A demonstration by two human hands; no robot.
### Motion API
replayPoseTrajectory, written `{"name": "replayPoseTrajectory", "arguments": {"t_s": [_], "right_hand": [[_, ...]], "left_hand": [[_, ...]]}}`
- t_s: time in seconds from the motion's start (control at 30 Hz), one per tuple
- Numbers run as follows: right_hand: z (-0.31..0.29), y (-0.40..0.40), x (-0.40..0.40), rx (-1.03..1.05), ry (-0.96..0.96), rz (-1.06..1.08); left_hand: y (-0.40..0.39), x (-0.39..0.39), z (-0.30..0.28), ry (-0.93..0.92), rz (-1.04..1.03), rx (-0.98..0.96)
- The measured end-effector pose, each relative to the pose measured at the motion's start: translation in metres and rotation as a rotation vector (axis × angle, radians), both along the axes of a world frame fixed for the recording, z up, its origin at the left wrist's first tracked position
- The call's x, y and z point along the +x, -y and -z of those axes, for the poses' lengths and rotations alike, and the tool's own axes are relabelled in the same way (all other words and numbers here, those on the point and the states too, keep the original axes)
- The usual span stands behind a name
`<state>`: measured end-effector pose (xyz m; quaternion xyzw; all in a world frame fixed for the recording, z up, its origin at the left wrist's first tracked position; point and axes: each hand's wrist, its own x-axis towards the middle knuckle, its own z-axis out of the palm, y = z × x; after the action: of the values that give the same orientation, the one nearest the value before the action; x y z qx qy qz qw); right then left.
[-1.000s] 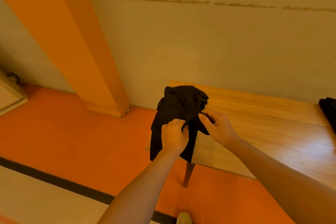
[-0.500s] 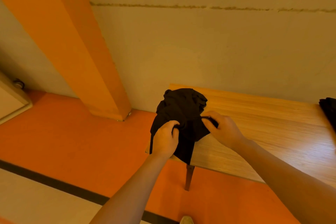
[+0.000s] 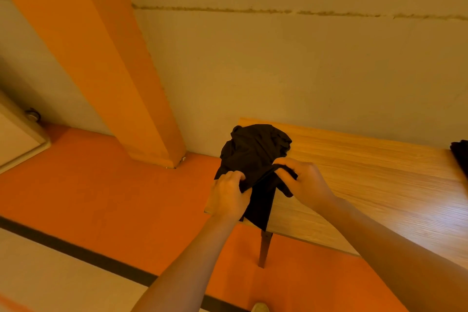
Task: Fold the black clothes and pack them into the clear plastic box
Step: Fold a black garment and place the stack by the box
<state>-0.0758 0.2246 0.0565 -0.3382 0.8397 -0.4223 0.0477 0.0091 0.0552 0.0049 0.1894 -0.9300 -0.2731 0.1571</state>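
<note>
A crumpled black garment (image 3: 255, 152) hangs bunched over the left corner of the wooden table (image 3: 367, 180). My left hand (image 3: 229, 195) grips its edge at the lower left, fingers curled into the cloth. My right hand (image 3: 304, 182) pinches the same edge a little to the right, so a short stretch of hem runs taut between them. A tail of the cloth dangles below the table edge. More black cloth (image 3: 461, 154) lies at the table's far right, cut off by the frame. No clear plastic box is in view.
An orange pillar (image 3: 106, 63) stands left of the table against the pale wall. The floor is orange with a black stripe (image 3: 76, 253). A table leg (image 3: 264, 248) stands below the corner. A pale cabinet (image 3: 17, 137) sits far left. My shoe tip (image 3: 259, 308) shows at the bottom.
My hands have drawn apart along the garment's edge, the left sliding left and the right moving right, pulling the hem taut between them. The bunched cloth has shifted slightly.
</note>
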Motion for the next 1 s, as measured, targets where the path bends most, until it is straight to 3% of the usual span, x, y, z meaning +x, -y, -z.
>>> {"name": "replayPoseTrajectory", "arguments": {"t_s": [0.13, 0.3, 0.53, 0.63, 0.83, 1.0], "right_hand": [[-0.003, -0.013, -0.024, -0.027, -0.053, 0.197], [-0.001, -0.038, -0.044, 0.147, -0.076, 0.316], [0.008, -0.028, -0.035, 0.201, -0.058, 0.192], [0.004, -0.018, -0.026, 0.186, 0.013, 0.098], [-0.002, 0.012, 0.012, 0.23, 0.127, -0.154], [0.008, 0.029, 0.028, 0.072, 0.156, -0.1]], "left_hand": [[0.015, 0.006, 0.001, -0.029, -0.092, 0.053], [0.041, 0.025, -0.004, -0.032, -0.112, 0.074], [0.034, 0.013, -0.021, -0.062, 0.072, 0.189], [0.025, 0.01, -0.027, -0.084, 0.079, 0.325], [0.013, 0.006, -0.036, -0.148, 0.202, 0.362], [0.007, 0.01, -0.041, -0.158, 0.248, 0.379]]}}
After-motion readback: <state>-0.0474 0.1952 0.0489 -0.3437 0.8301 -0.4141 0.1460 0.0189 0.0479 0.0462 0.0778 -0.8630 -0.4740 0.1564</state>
